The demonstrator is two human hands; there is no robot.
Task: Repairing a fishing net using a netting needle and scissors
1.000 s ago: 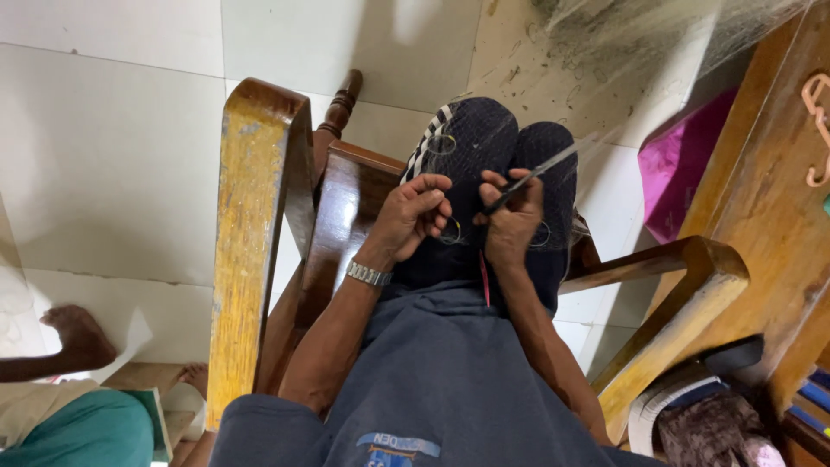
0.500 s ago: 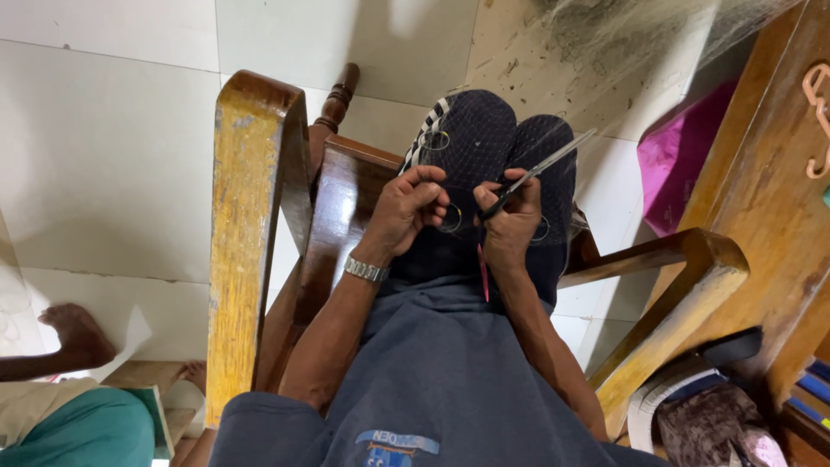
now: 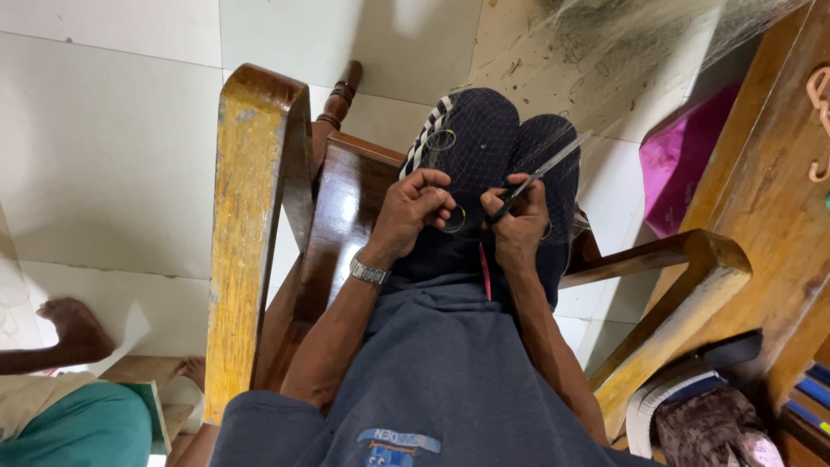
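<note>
Netting (image 3: 510,147), fine and nearly transparent, lies draped over the person's knees, which are raised at about 12 o'clock from the hands and clad in dark cloth; it runs up and away toward 1 o'clock across the floor tiles (image 3: 112,156). Draping it over the knees appears to hold the mesh taut and lifted to a working height. Left hand (image 3: 415,212), a metal watch (image 3: 369,272) on its wrist, is closed with the fingers pinched together on the mesh beside a small ring (image 3: 456,220), seemingly to steady that spot. Right hand (image 3: 521,220), just beside it at 3 o'clock, is clamped around scissors (image 3: 540,177), whose blades point toward 1 o'clock and lie against the net. A short red strand hangs below the hands. Wooden chair arms (image 3: 255,216) flank the lap at 9 and 4 o'clock. Another person's bare foot (image 3: 73,329) shows at 8 o'clock, well apart, and a pink bag (image 3: 679,169) rests at 2 o'clock.
</note>
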